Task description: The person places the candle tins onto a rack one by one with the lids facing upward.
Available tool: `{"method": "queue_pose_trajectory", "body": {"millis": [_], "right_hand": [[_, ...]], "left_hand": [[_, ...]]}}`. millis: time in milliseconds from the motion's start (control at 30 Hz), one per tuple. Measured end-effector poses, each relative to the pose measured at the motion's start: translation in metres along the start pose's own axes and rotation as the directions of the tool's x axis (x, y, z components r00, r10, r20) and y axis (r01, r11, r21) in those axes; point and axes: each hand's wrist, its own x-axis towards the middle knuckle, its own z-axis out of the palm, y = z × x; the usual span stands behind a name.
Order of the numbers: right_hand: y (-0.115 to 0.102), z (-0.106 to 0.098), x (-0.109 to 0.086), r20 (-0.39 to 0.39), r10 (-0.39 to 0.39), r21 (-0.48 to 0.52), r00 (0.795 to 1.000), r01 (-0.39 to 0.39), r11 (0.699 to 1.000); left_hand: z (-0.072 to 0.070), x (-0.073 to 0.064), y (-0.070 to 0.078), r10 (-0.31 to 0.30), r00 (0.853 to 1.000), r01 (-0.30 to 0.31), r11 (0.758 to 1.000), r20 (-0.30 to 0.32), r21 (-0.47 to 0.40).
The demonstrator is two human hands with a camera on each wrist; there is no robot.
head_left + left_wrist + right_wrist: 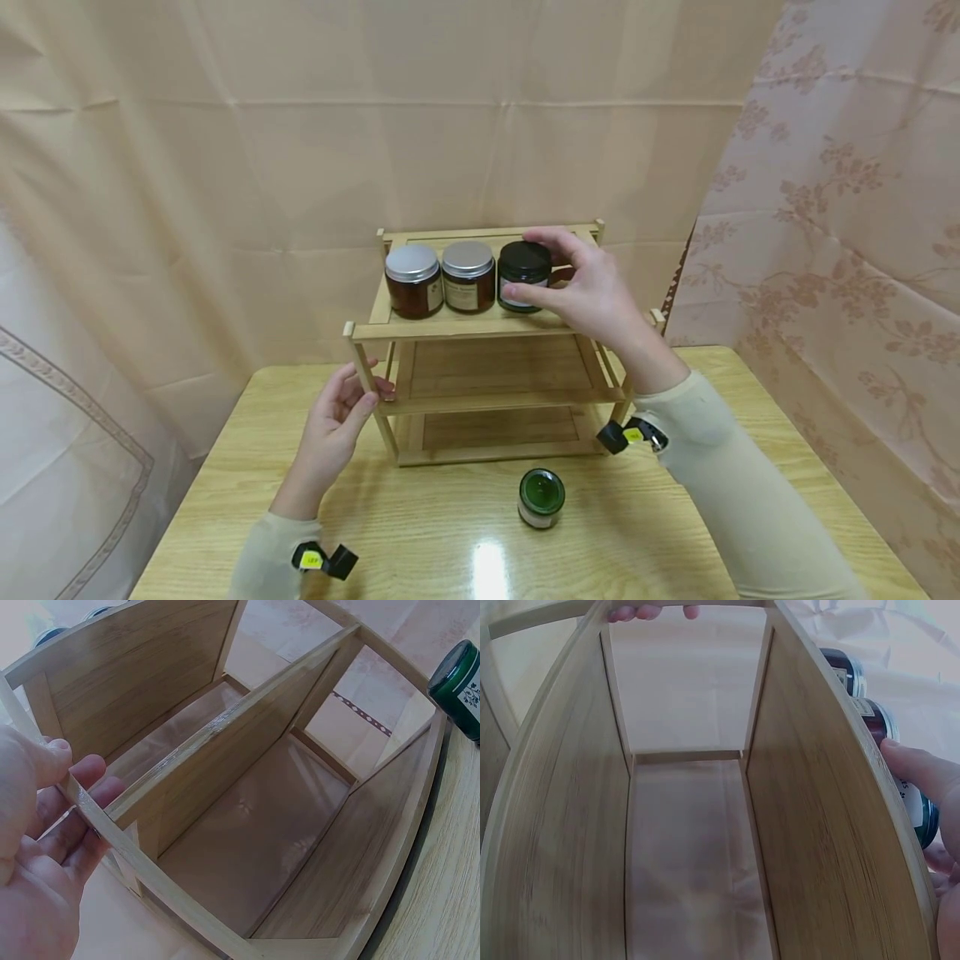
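Observation:
A three-tier wooden rack (480, 403) stands on the table. On its top shelf, my right hand (596, 287) holds a dark jar (524, 262) with a black lid and pale label, thumb in front and fingers behind. To the left of that jar sit two brown jars with silver lids, the middle jar (468, 279) and the left jar (414, 283). My left hand (333, 429) grips the rack's front left post, thumb on the near side and fingers round behind, also plain in the left wrist view (45, 840).
A green glass jar (541, 498) with a white label stands on the wooden table (420, 533) in front of the rack. The two lower shelves hold nothing visible. A beige curtain (480, 125) hangs behind, and a flowered cloth (840, 208) hangs on the right.

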Motion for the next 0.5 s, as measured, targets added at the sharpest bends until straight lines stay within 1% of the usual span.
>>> {"method": "queue_pose_trajectory", "body": {"millis": [500], "right_hand": [[-0.0014, 0.0015, 0.0008, 0.03, -0.021, 0.005, 0.999, 0.021, 1.0]], "left_hand": [[-0.0026, -0.0013, 0.0022, -0.01, 1.0, 0.01, 1.0, 0.004, 0.018]]}}
